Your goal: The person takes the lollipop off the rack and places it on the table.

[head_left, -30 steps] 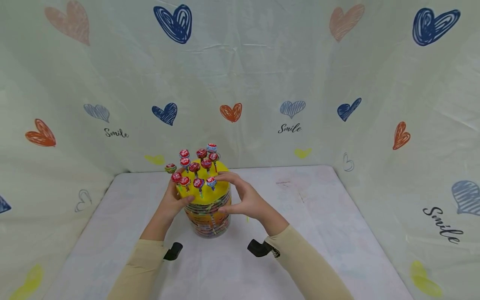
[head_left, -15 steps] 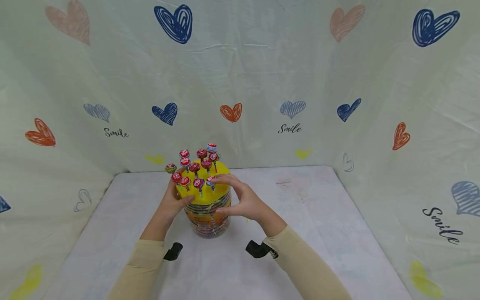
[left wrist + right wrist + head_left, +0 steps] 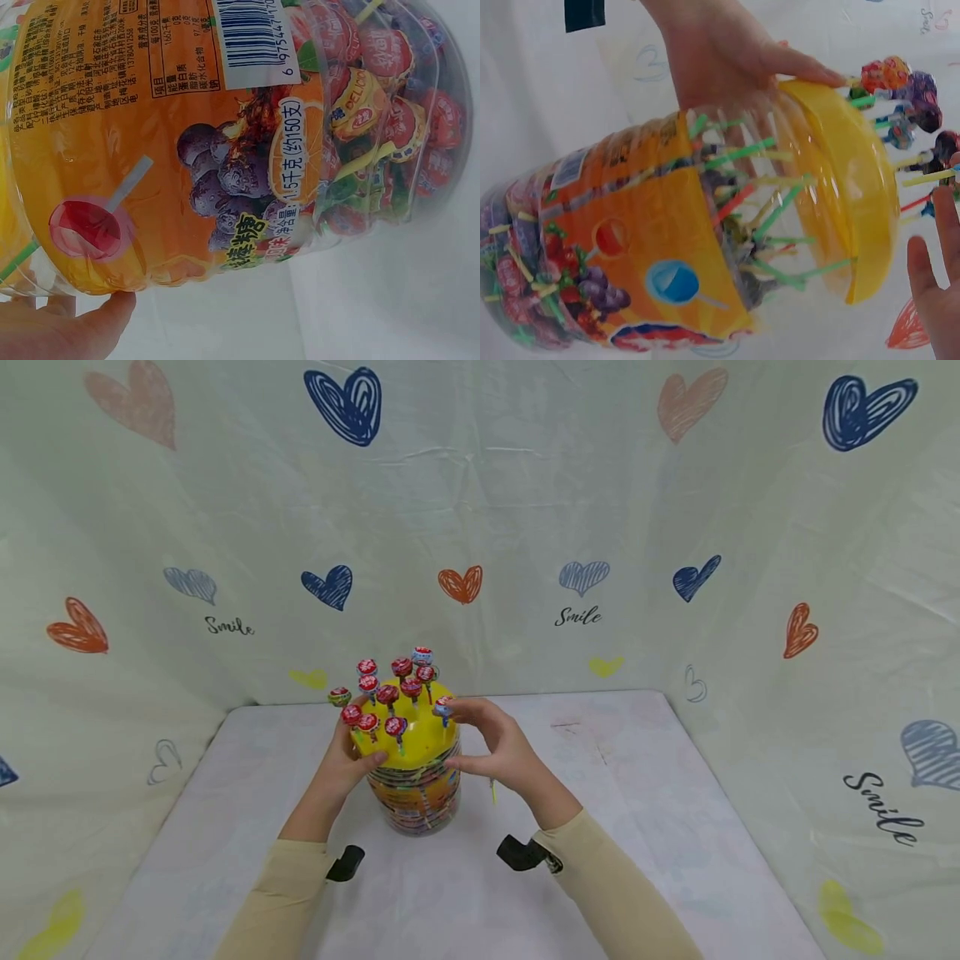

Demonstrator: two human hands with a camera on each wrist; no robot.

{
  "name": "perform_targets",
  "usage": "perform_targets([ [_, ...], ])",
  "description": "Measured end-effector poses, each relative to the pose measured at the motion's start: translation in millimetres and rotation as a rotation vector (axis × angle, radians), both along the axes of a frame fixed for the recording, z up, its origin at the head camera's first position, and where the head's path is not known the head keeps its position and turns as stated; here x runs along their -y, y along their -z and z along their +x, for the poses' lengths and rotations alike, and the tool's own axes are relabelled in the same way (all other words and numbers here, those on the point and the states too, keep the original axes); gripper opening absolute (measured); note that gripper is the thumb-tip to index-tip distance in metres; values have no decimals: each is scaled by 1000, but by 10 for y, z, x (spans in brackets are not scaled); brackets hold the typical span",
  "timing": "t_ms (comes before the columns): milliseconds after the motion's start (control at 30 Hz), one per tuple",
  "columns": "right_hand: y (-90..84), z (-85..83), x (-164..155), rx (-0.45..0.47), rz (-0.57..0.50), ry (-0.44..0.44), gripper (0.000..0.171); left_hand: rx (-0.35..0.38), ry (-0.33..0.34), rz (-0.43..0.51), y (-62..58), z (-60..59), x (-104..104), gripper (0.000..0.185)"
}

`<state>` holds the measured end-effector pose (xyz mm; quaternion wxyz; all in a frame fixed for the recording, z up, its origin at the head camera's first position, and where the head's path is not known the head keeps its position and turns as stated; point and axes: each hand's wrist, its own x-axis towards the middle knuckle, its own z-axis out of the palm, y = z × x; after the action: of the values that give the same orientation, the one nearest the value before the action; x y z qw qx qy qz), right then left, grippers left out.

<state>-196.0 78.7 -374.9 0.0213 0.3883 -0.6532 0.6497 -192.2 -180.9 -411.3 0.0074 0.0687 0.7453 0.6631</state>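
Observation:
A clear plastic candy jar [image 3: 415, 802] with an orange label stands upright on the table, full of wrapped lollipops. Several lollipops stick up out of its yellow lid [image 3: 412, 746]. My left hand [image 3: 347, 764] grips the jar at the lid's left side, thumb over the front of the rim; its other fingers are mostly hidden behind. At the lid's right edge my right hand [image 3: 506, 753] holds a blue-and-red lollipop [image 3: 442, 707] at its fingertips. In the right wrist view that lollipop's yellow stick [image 3: 928, 178] points towards the lid.
The jar stands on a pale table [image 3: 600, 860], towards its back left. A thin yellow-green stick [image 3: 492, 789] shows beside the right hand. A curtain [image 3: 480, 510] printed with hearts surrounds the table at the back and sides.
My right hand has reached to the front-right lollipop, taken it and moved it right and back, away from its place on the lid. The left hand keeps its grip.

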Motion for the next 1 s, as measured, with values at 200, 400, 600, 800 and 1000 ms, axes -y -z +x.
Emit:
perform_targets([
  [200, 156, -60, -157, 50, -78, -41, 62, 10, -8, 2, 8, 0, 1, 83],
  [400, 387, -95, -334, 159, -103, -18, 62, 8, -12, 9, 8, 2, 9, 83],
  [600, 603, -133, -494, 262, -97, 30, 62, 21, -20, 5, 14, -5, 12, 85],
  [800, 881, -194, -652, 352, -52, 81, 58, 11, -8, 22, 19, -13, 20, 85],
  [1000, 1167, -270, -778, 417, 23, 91, 58, 16, -5, 28, 19, -21, 24, 85],
])
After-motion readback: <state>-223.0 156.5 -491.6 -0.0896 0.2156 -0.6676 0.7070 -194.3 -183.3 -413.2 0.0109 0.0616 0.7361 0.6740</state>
